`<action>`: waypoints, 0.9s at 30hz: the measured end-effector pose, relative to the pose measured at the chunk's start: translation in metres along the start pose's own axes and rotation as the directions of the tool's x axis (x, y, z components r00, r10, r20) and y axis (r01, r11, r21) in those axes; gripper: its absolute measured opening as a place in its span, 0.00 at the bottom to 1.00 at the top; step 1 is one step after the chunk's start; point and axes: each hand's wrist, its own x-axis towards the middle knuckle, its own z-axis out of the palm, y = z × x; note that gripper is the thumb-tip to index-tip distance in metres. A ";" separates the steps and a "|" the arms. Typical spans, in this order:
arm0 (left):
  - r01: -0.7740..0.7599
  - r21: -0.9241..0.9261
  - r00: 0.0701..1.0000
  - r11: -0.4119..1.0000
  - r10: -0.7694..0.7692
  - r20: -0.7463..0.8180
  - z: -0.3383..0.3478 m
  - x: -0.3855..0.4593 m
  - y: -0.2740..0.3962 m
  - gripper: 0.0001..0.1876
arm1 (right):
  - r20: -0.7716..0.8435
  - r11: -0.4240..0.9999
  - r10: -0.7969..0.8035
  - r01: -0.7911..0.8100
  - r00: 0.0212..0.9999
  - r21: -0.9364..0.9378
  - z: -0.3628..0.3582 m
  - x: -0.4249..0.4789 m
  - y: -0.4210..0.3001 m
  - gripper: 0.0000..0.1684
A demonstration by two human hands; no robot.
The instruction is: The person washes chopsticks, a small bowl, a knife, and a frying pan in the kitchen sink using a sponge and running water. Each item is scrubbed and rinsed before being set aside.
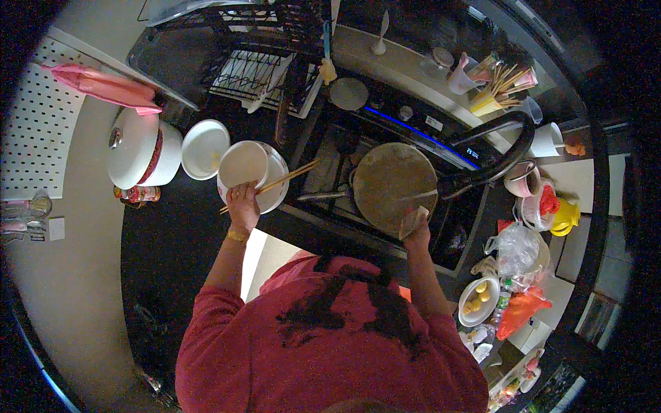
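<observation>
My left hand (244,206) is at the near rim of a white bowl (244,164), which overlaps a larger patterned white bowl (279,191). A pair of wooden chopsticks (294,175) passes by its fingers and across the larger bowl; how firmly they are held is unclear. My right hand (417,232) has a pale cloth or small packet (413,222) in its fingers, at the near right edge of a round pot or pan (395,180) on the gas stove (330,204). The contents of the pan look brownish and are hard to make out.
Left of the bowls are an oval white dish (205,149) and a lidded white pot (168,155). A dish rack (253,80) stands behind. To the right are a black-handled pan or lid (524,134), plastic bags (516,248), a bowl of yellow food (488,310) and a bottle (503,299).
</observation>
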 end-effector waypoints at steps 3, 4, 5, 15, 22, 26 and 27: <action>-0.021 0.064 0.999 0.998 0.018 0.043 0.004 -0.006 -0.002 0.17 | -0.047 1.000 0.022 -0.021 0.999 0.020 0.004 0.001 -0.001 0.22; -0.015 0.052 0.999 0.999 0.013 0.049 0.003 -0.006 -0.002 0.17 | -0.063 1.000 0.026 -0.025 0.998 0.019 0.005 0.001 -0.001 0.22; -0.009 0.040 0.998 0.999 0.007 0.056 0.002 -0.007 -0.001 0.17 | -0.064 1.000 0.029 -0.028 0.998 0.012 0.005 0.001 -0.001 0.22; -0.089 0.037 0.996 0.995 0.088 0.010 -0.006 -0.008 0.014 0.21 | 0.023 0.999 0.009 -0.008 1.000 -0.053 -0.024 0.018 0.001 0.23; -0.399 -0.441 0.820 0.804 0.528 0.221 0.024 0.019 0.108 0.18 | 0.026 0.999 -0.045 0.045 0.999 0.001 -0.021 0.012 -0.011 0.24; -0.119 -0.241 0.820 0.963 0.232 0.524 0.135 0.039 0.149 0.14 | 0.037 1.000 0.011 -0.010 0.999 -0.024 -0.018 0.000 -0.015 0.22; -0.024 -0.180 0.778 0.983 0.132 0.614 0.166 0.048 0.151 0.14 | -0.008 1.000 0.010 -0.010 1.000 -0.004 -0.027 0.001 -0.014 0.21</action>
